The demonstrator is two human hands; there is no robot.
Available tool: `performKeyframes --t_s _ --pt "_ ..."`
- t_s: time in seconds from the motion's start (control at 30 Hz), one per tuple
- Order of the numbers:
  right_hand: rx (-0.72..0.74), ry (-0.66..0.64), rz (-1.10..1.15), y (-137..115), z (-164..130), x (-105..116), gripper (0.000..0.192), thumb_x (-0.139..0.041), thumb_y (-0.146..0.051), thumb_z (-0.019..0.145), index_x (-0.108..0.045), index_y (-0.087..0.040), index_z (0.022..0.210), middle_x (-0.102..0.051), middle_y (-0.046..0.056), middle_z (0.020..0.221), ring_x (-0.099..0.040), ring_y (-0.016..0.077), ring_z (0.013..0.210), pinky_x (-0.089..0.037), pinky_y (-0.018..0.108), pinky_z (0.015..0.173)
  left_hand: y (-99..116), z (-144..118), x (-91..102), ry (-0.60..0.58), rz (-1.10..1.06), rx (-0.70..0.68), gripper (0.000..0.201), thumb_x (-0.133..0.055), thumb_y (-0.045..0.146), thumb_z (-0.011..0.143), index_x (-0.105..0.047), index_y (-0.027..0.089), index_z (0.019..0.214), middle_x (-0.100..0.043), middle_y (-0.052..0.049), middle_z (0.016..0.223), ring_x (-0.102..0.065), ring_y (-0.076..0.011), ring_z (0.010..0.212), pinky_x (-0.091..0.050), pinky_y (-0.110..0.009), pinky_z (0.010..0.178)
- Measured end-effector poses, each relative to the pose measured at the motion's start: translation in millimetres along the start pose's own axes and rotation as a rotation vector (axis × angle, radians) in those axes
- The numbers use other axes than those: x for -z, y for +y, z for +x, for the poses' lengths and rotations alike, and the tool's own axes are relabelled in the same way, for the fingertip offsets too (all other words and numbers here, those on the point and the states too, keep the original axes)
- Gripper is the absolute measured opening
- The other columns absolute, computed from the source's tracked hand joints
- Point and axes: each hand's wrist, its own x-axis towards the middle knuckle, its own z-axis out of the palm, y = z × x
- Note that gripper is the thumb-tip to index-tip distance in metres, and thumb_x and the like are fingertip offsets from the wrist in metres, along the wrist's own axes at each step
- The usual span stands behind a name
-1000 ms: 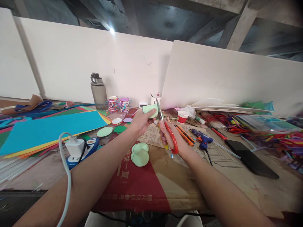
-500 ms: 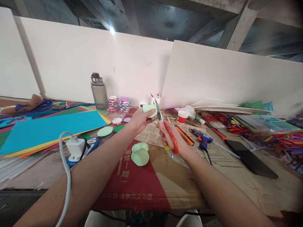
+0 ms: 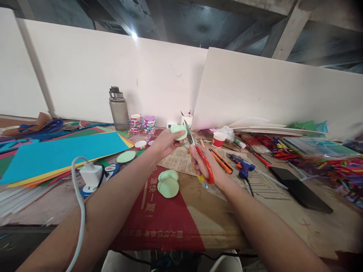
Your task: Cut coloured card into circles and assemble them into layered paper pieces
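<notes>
Gripping a light green foam piece above mid-worktop, the left hand pinches it beside the red-handled scissors closed in the right hand; the blades seem to meet its edge. Cut green discs lie nearer the front edge.

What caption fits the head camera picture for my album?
Left hand holds a light green paper piece while right hand cuts it with red-handled scissors.

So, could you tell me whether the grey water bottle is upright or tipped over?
Upright: the water bottle stands on its base by the wall, cap on top.
</notes>
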Motion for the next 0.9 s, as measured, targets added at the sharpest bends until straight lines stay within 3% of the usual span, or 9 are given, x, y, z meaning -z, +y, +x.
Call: performKeyframes --t_s 0.2,0.47,0.67,0.9 --pt "-0.029 -0.011 -0.041 -1.6 -1.2 1.1 0.044 -0.043 -0.068 0.089 -0.048 -0.023 0.088 -0.038 -0.006 0.060 -0.038 0.0087 0.042 -0.036 0.021 0.036 1.7 3.8 9.9 -0.069 0.048 0.040 0.033 -0.088 0.025 0.057 -0.062 0.011 0.073 -0.058 -0.002 0.063 -0.048 -0.0067 0.049 -0.030 -0.018 0.043" --pt "-0.045 -0.003 -0.074 1.4 -1.9 -0.1 0.043 -0.053 -0.066 0.085 -0.047 -0.024 0.083 -0.040 -0.007 0.058 -0.040 0.0094 0.041 -0.035 0.021 0.034 8.7 5.8 19.9 -0.108 0.087 0.117 0.032 -0.087 0.025 0.059 -0.061 0.011 0.071 -0.058 -0.004 0.058 -0.045 -0.0063 0.045 -0.028 -0.018 0.040" --pt "-0.041 0.007 -0.063 -2.1 -1.8 0.1 0.048 -0.041 -0.071 0.088 -0.043 -0.024 0.083 -0.039 -0.006 0.058 -0.039 0.0094 0.039 -0.035 0.022 0.033 -8.5 -0.1 -2.1 0.150 -0.143 -0.043 0.030 -0.085 0.019 0.062 -0.059 0.012 0.076 -0.056 0.002 0.064 -0.047 -0.0036 0.050 -0.037 -0.015 0.046" --pt "-0.013 0.027 -0.071 0.5 0.1 -0.6 0.048 -0.045 -0.071 0.086 -0.045 -0.024 0.084 -0.040 -0.006 0.059 -0.040 0.0105 0.042 -0.038 0.024 0.035 -14.8 -5.3 -11.5 0.090 -0.110 -0.046 0.025 -0.081 0.019 0.067 -0.058 0.011 0.075 -0.054 0.002 0.063 -0.047 -0.0046 0.052 -0.040 -0.017 0.051"
